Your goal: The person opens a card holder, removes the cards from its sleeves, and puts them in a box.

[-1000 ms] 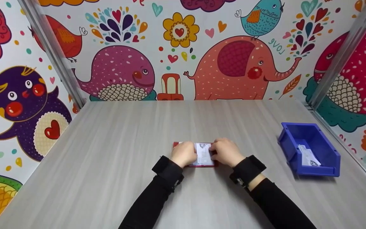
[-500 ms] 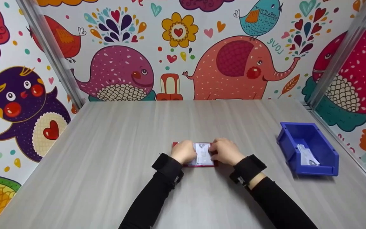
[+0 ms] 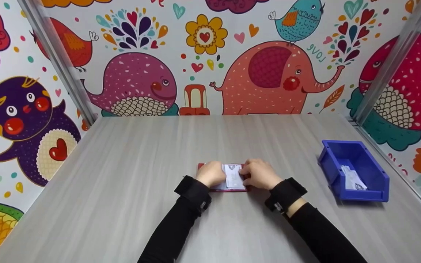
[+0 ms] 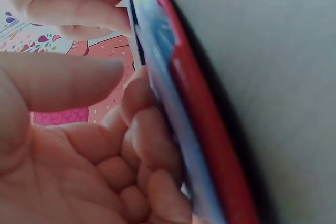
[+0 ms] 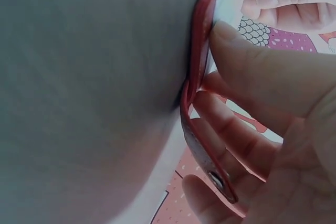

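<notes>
An opened red card wallet [image 3: 228,190] with clear sleeves lies on the table in the head view. A white card with a small dark portrait [image 3: 234,177] sits on its right half. My left hand [image 3: 211,174] rests on the left half; its curled fingertips press the clear sleeves [image 4: 168,93], while the thumb stands apart. At the right edge, my right hand [image 3: 261,174] pinches the wallet beside the card, thumb on the inner side. The wallet's strap [image 5: 202,153] with a metal snap hangs by the right fingers. Both hands hide parts of the wallet.
A blue plastic bin [image 3: 356,171] stands at the right side of the table [image 3: 141,164], with white printed cards [image 3: 353,179] inside. Patterned walls [image 3: 203,65] with cartoon animals and metal corner posts enclose the table at the back and sides.
The head view has shifted very slightly. Both hands, the wallet and the white card keep nearly the same positions.
</notes>
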### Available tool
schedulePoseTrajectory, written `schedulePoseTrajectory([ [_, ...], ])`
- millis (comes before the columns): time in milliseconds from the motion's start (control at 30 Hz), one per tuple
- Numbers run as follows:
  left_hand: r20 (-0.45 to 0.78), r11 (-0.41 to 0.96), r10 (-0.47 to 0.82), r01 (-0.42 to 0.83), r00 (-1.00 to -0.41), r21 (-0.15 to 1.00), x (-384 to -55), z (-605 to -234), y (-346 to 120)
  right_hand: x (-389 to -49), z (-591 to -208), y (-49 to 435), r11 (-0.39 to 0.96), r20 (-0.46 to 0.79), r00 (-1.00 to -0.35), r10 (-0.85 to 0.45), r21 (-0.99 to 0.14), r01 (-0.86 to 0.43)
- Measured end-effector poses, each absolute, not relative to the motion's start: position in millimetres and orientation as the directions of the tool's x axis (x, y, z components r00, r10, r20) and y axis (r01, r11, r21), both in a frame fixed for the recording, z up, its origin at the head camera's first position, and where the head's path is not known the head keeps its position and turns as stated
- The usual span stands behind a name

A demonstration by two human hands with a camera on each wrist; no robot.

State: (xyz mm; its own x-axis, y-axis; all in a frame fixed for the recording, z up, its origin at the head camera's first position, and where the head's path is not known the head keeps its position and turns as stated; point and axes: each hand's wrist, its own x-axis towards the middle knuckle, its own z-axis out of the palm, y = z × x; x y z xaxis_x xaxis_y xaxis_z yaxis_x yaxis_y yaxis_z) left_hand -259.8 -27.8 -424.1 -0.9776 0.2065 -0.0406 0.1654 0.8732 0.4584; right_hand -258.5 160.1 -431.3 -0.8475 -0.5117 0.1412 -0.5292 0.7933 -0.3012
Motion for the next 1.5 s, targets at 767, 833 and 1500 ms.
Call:
schedulePoseTrajectory([
  [767, -0.108, 0.915, 0.171, 0.117, -0.979, 0.386, -265, -423, -22, -257, -431, 156, 0.833, 0.121, -0.872, -0.474, -0.259, -0.489],
  [833, -0.108, 0.912, 0.175, 0.120, -0.979, 0.391, -265, -423, -22, -256, -431, 156, 0.835, 0.120, -0.873, -0.472, -0.256, -0.487],
  [1500, -0.139, 0.865, 0.157, 0.069, -0.978, 0.497, -262, -417, -36, -255, -429, 157, 0.826, 0.114, -0.865, -0.489, -0.256, -0.502],
])
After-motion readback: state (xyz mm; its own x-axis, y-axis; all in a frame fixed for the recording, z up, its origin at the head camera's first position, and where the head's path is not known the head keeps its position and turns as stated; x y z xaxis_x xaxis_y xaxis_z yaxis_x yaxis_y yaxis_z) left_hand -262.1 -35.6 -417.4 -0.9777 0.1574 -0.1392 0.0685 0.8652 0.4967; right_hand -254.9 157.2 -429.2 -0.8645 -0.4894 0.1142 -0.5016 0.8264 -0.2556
